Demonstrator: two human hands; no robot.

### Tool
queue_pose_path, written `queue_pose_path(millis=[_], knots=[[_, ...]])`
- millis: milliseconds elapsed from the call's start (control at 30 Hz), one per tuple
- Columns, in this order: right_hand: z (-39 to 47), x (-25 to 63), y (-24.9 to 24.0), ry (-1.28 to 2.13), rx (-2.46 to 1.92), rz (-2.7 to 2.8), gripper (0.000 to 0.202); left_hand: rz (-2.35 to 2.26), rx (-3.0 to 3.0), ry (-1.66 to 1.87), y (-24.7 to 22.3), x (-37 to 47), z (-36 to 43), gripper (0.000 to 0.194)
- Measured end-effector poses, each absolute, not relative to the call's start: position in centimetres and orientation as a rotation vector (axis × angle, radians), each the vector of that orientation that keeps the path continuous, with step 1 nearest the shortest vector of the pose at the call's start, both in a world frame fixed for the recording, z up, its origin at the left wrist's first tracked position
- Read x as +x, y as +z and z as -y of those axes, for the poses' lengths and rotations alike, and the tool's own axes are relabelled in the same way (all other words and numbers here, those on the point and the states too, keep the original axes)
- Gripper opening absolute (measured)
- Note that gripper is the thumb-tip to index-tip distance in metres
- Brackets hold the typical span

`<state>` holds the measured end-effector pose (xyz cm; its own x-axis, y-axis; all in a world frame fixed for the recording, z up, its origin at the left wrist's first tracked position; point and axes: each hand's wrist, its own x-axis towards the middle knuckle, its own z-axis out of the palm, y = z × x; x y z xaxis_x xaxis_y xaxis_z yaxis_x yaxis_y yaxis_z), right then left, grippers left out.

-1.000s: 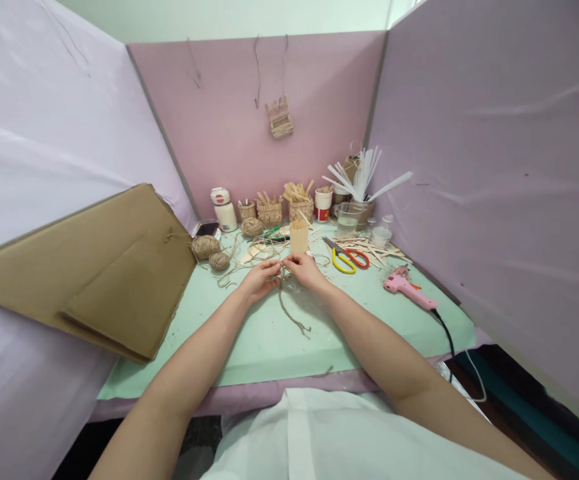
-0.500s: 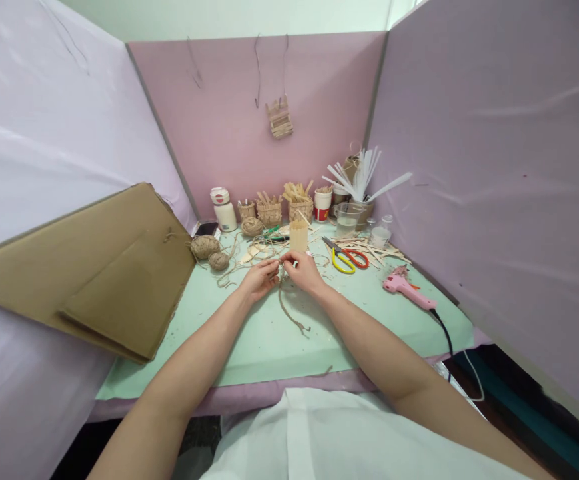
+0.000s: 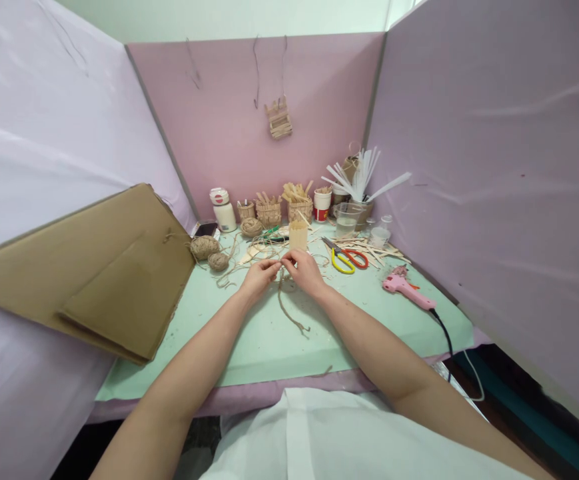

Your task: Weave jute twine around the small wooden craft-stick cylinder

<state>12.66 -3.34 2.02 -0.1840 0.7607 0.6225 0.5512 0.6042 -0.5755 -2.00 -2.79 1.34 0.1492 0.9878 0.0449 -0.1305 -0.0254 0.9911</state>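
Observation:
My left hand [image 3: 260, 278] and my right hand [image 3: 303, 269] meet over the middle of the table, fingertips pinched close together. Between them they grip brown twine [image 3: 285, 307], whose frayed tail hangs down and curves toward the right on the green cloth. The exact spot where the fingers hold it is small and partly covered by them. Just behind my right hand stands a small panel of flat wooden sticks [image 3: 298, 235]. Loose twine and scraps lie beyond my left hand.
Twine balls [image 3: 205, 248] lie at left beside a large cardboard sheet [image 3: 114, 267]. Scissors with yellow and red handles [image 3: 343, 257] and a pink glue gun [image 3: 409, 291] with a cord lie at right. Stick-filled baskets [image 3: 269, 215], a white jar [image 3: 225, 215] and cups line the back.
My left fingers have drawn in more closely, with the hand rolled slightly palm-down. My right hand stays nearly in place, and the twine's tail lies as before.

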Motion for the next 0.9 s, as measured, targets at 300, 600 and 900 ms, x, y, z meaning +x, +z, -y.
queue_pose_path(millis=[300,600,900], knots=[[2.3,12.6,1.3,0.189,-1.231,1.714,0.014,-1.086,1.567,1.119,1.4,-2.0,2.7,0.03],[2.0,13.4,1.8,0.25,-1.162,1.607,0.016,-1.049,1.51,1.068,2.1,-1.6,3.3,0.031],[1.7,13.6,2.3,0.577,-1.054,1.463,0.021,-0.978,1.276,1.118,1.4,-2.1,3.0,0.032]])
